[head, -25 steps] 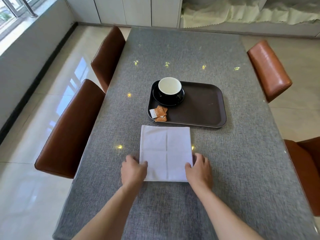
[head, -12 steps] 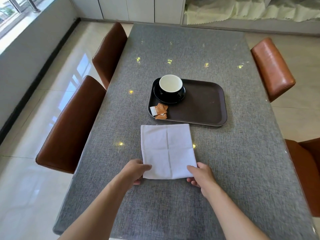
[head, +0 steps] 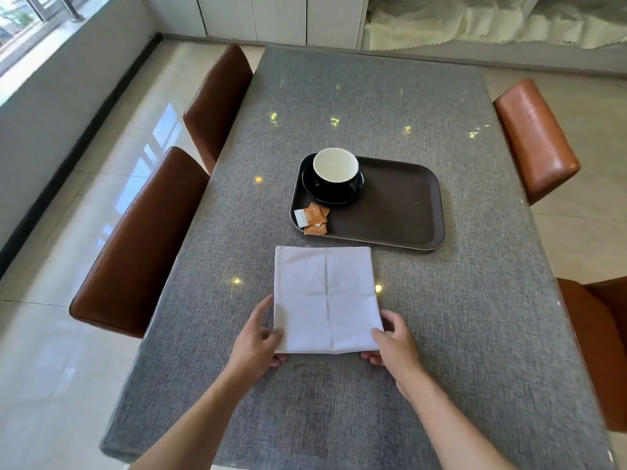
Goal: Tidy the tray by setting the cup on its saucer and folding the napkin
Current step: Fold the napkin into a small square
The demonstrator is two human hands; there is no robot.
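A white napkin point(head: 325, 298) lies as a creased square on the grey table, just in front of the dark brown tray point(head: 403, 212). My left hand point(head: 258, 340) pinches the napkin's near left corner, thumb on top and fingers beneath. My right hand point(head: 393, 340) pinches the near right corner the same way. The near edge is slightly lifted. On the tray's left end a black cup with a white inside point(head: 336, 167) stands upright on its black saucer point(head: 356, 191).
Orange and white sachets point(head: 314, 218) lie on the tray's near left corner. Brown leather chairs stand at the table's left side point(head: 142, 239) and right side point(head: 536, 140). The table's near edge is just below my forearms.
My hands have gone from resting flat beside the napkin's near corners to pinching those corners, with fingers slid under the edge. The napkin has hardly shifted.
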